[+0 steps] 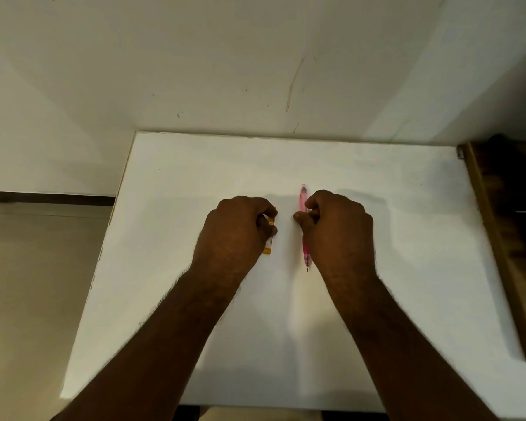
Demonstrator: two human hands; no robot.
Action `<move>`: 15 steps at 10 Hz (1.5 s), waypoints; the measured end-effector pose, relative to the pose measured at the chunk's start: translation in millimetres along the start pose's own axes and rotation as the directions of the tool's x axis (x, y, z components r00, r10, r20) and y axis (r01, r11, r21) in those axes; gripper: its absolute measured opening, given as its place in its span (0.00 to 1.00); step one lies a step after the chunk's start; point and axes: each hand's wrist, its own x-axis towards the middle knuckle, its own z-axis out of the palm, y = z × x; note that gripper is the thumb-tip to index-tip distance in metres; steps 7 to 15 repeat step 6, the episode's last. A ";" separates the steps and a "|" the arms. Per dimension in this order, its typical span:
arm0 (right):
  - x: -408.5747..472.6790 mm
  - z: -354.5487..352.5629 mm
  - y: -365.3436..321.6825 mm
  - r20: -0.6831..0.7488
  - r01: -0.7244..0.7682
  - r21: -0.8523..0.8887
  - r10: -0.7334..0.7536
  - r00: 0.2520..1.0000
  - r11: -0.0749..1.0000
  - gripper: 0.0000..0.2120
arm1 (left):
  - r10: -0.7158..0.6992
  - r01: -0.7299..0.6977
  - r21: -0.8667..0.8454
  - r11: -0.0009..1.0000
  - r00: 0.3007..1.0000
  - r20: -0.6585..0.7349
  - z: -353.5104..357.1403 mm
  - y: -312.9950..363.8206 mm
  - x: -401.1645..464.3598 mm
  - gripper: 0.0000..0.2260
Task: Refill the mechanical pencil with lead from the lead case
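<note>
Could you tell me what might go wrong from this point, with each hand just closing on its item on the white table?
1. The right hand pinches the pink mechanical pencil only mid-barrel; its thin tip points toward the person and could snag or bend on lifting.
2. The left hand covers most of the orange lead case, so its opening is hidden; opened blind, leads might spill on the white table.

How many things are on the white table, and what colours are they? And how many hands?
Pink mechanical pencil: 1
Orange lead case: 1
Hands: 2, the left hand on the case and the right hand on the pencil
Total: 2 things on the white table, plus 2 hands
</note>
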 end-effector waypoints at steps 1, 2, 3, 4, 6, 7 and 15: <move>0.8 -0.7 1.0 0.012 0.003 -0.015 -0.002 1.000 1.000 0.12 | 0.000 0.000 -0.014 1.000 1.000 -0.009 -0.2 -1.0 0.0 0.09; 2.0 -1.3 2.7 0.024 0.001 -0.013 -0.001 1.000 1.000 0.12 | 0.010 -0.010 -0.023 1.000 1.000 -0.015 -0.9 -1.7 0.7 0.09; 3.0 -2.8 3.2 0.043 -0.005 -0.019 0.006 0.999 1.000 0.12 | 0.014 -0.015 -0.020 1.000 1.000 -0.024 -3.5 -1.1 1.5 0.08; 4.2 -5.7 3.4 0.040 0.001 -0.008 -0.001 0.999 1.000 0.13 | 0.024 -0.025 -0.027 0.999 0.999 -0.036 -6.2 0.0 1.3 0.08; 2.4 -22.7 -3.6 -0.082 0.031 0.114 -0.022 0.996 0.993 0.13 | 0.094 -0.103 -0.036 0.994 0.977 -0.191 -13.5 5.0 -2.9 0.10; 2.4 -22.7 -3.6 -0.082 0.031 0.114 -0.022 0.996 0.993 0.13 | 0.094 -0.103 -0.036 0.994 0.977 -0.191 -13.5 5.0 -2.9 0.10; 2.4 -22.7 -3.6 -0.082 0.031 0.114 -0.022 0.996 0.993 0.13 | 0.094 -0.103 -0.036 0.994 0.977 -0.191 -13.5 5.0 -2.9 0.10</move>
